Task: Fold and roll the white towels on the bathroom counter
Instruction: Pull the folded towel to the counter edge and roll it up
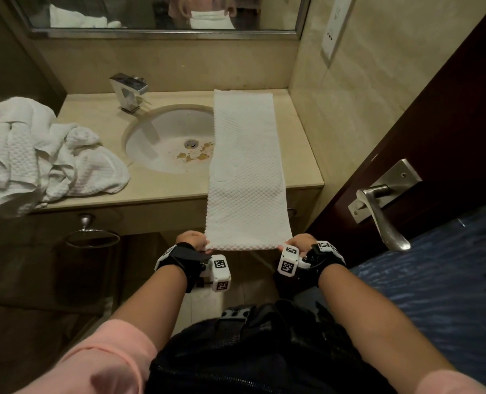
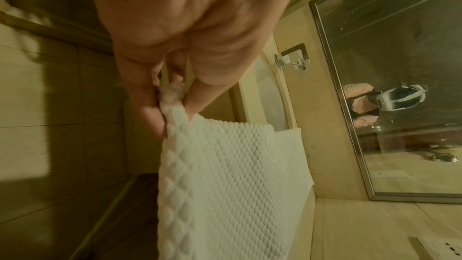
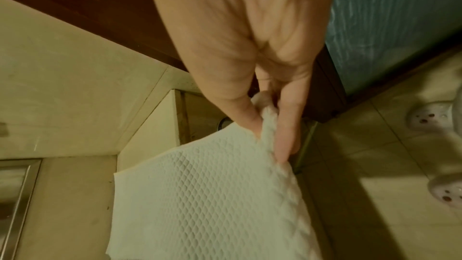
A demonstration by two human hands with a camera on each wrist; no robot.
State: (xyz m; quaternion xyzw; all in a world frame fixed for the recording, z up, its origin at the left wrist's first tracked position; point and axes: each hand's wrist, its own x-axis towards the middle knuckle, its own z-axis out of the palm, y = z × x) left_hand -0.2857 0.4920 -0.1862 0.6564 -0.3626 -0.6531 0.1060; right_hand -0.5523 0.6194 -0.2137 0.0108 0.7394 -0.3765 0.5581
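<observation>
A white waffle-weave towel point(image 1: 246, 166), folded into a long narrow strip, lies on the right side of the beige counter point(image 1: 162, 194) and hangs over its front edge. My left hand point(image 1: 197, 242) pinches the strip's near left corner and my right hand point(image 1: 294, 243) pinches the near right corner, both in front of the counter edge. In the left wrist view, thumb and fingers point(image 2: 152, 122) squeeze the towel point(image 2: 225, 185) corner. In the right wrist view, the fingers point(image 3: 285, 135) clamp the towel point(image 3: 212, 205) edge. A heap of crumpled white towels point(image 1: 40, 155) sits on the counter's left end.
A round sink point(image 1: 168, 140) with brown stains lies left of the strip, partly covered by it, with a chrome faucet point(image 1: 129, 91) behind. A mirror point(image 1: 162, 12) hangs above. A dark door with a metal lever handle point(image 1: 381, 206) stands at right. A towel ring point(image 1: 92, 237) hangs below the counter.
</observation>
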